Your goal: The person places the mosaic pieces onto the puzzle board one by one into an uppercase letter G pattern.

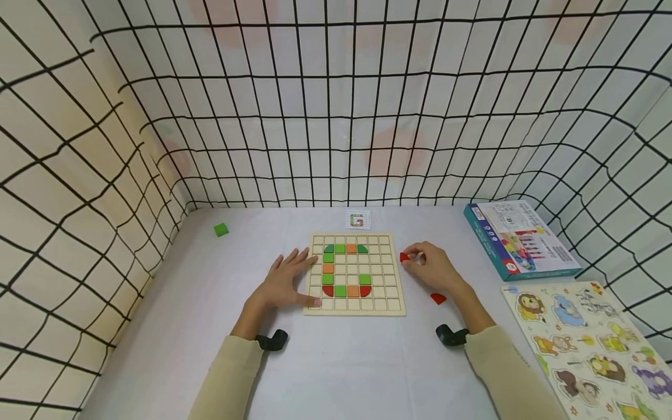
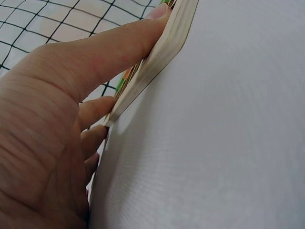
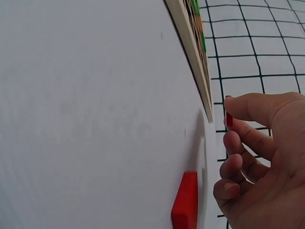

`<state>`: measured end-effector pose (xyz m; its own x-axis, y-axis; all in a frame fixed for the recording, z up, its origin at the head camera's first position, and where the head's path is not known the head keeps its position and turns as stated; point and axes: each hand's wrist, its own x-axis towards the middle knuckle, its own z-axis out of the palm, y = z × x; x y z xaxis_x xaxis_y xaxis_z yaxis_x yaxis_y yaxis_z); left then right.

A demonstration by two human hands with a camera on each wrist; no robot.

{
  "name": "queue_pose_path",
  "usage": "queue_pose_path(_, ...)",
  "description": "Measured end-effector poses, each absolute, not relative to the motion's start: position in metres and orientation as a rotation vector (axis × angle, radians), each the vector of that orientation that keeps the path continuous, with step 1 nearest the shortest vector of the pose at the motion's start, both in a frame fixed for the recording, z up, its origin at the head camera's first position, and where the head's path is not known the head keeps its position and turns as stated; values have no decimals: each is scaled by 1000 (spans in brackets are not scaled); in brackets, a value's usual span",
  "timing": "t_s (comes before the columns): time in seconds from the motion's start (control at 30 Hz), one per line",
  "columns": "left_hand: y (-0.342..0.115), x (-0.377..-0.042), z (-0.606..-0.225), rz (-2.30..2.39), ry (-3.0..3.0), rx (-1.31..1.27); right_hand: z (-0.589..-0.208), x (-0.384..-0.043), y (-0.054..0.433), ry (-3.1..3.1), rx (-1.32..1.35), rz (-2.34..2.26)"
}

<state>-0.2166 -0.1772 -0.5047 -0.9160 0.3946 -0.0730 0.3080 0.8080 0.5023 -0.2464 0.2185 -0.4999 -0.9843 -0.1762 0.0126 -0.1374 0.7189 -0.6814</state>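
A wooden grid board [image 1: 388, 303] lies mid-table, with green, orange and red tiles set in its squares in a G-like outline. My left hand [image 1: 286, 283] rests at the board's left edge, thumb and fingers spread and touching its rim. Just off the right edge, my right hand [image 1: 433, 267] pinches a red tile [image 3: 229, 118] between thumb and index finger, raised above the table. A second red tile [image 1: 438, 298], with one curved side, lies on the cloth below that hand. Behind the board is a small pattern card [image 1: 359, 220] showing a coloured G.
A green tile [image 1: 221, 230] lies alone at the back left. On the right stands a flat teal box [image 1: 525, 239], with an animal picture board [image 1: 588, 344] in front of it. Black netting [image 1: 328, 116] surrounds the table on the back and sides.
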Motion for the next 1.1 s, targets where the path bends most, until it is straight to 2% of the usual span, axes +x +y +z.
queue_pose_path(1.1, -178, -216, -501, 739, 2803, 553, -496, -239, 148, 2736, -442, -1229)
